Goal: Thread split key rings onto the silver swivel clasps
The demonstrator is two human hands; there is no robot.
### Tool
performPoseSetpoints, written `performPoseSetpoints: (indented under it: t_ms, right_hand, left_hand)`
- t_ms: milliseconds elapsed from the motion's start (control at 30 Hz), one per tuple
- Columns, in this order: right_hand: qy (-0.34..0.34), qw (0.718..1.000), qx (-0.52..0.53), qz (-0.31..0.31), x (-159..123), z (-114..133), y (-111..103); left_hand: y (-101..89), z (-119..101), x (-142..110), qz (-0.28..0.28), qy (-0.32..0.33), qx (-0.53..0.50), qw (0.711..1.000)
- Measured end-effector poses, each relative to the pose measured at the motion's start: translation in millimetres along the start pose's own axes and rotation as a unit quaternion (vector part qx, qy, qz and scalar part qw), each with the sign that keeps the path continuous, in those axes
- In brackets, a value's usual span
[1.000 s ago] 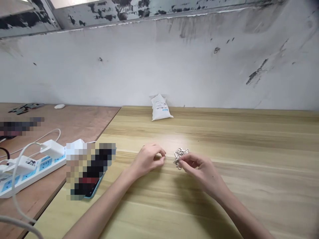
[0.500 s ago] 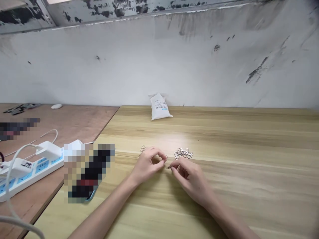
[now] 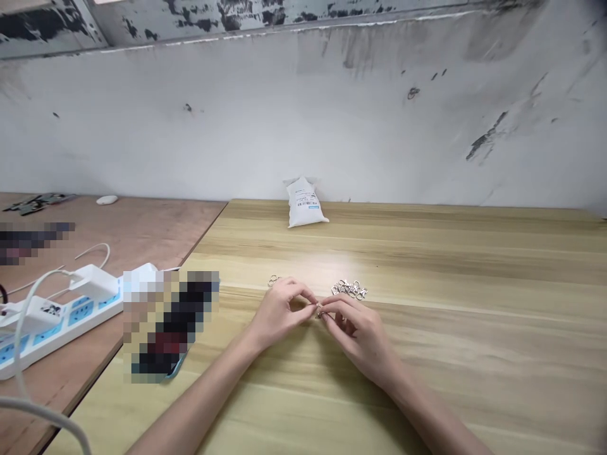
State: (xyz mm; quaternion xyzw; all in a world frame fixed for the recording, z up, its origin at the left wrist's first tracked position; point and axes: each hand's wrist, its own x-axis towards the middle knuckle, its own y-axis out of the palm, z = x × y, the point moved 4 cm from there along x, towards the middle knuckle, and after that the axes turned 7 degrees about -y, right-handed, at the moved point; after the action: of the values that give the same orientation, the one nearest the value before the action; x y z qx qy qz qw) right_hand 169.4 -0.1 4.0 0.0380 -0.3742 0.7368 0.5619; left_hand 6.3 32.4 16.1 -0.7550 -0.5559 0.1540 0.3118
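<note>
Left hand: we see our left hand (image 3: 283, 309) with the grip drawn into a pinch, thumb and forefinger tips nearly together on a small metal piece (image 3: 319, 312).
Right hand: our right hand (image 3: 359, 325) meets it from the other side, its grip also narrowed to a fingertip pinch on that same bit of metal.
Metal piece: it sits between our two sets of fingertips, over the near middle of the bench (image 3: 450, 360); whether it is one part or two joined, we cannot tell.
Clasp pile: a loose heap of silvery metal clasps (image 3: 349, 289) lies on the bench just beyond our right hand.
Rings: a few thin metal rings (image 3: 272, 280) show just behind our left hand, partly hidden by it.
Packet: a white labelled packet (image 3: 306, 205) lies at the back, near the wall (image 3: 284, 114).
Left side: a phone (image 3: 176, 363), mostly pixelated, lies near a white power strip (image 3: 85, 313) carrying plugs.
</note>
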Motion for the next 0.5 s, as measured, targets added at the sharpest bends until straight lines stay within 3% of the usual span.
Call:
performPoseSetpoints:
  t_ms: [200,500]
  right_hand:
    - [0.02,0.998,0.008,-0.067,-2,-6,-7]
    - [0.063,0.989,-0.033,-0.127,-3,-16,-12]
  left_hand:
    - [-5.1,-5,-2,-0.035,0.081,0.071,0.994]
    - [-7.5,-13,-5,-0.017,0.109,0.096,0.989]
